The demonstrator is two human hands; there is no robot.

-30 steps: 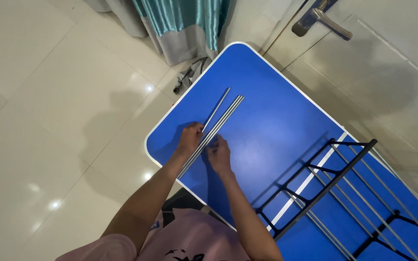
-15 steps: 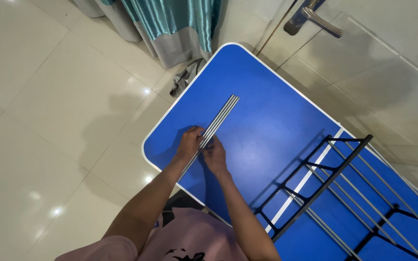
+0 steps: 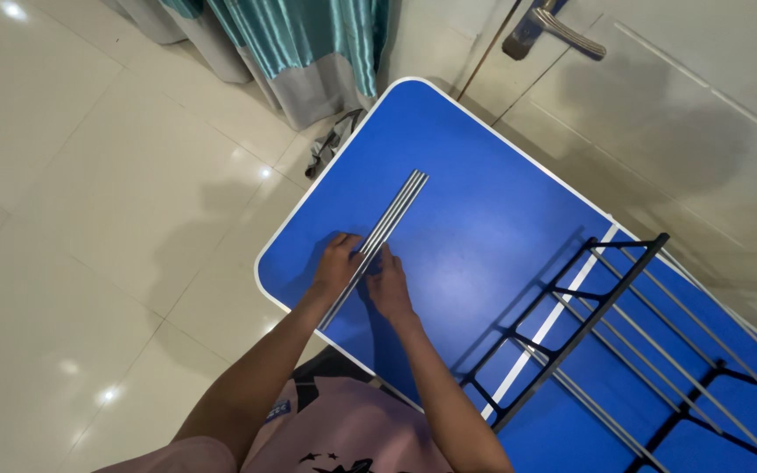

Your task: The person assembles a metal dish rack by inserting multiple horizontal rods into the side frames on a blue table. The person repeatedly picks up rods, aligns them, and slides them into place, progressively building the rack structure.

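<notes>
Head view is showing a person leaning over a blue folding table (image 3: 484, 228). A bundle of thin silver metal rods (image 3: 385, 229) is lying flat on the table near its left edge. Left hand (image 3: 336, 264) is resting on the rods from the left side, fingers bent over them; right hand (image 3: 389, 285) is pressing on them from the right, fingers loosely curled. A black rack frame (image 3: 606, 307) with silver bars is lying on the table's right part, well apart from the hands

Nothing packaged or labelled here

You've got no boxes, labels, signs or screens anywhere in your view this time.
</notes>
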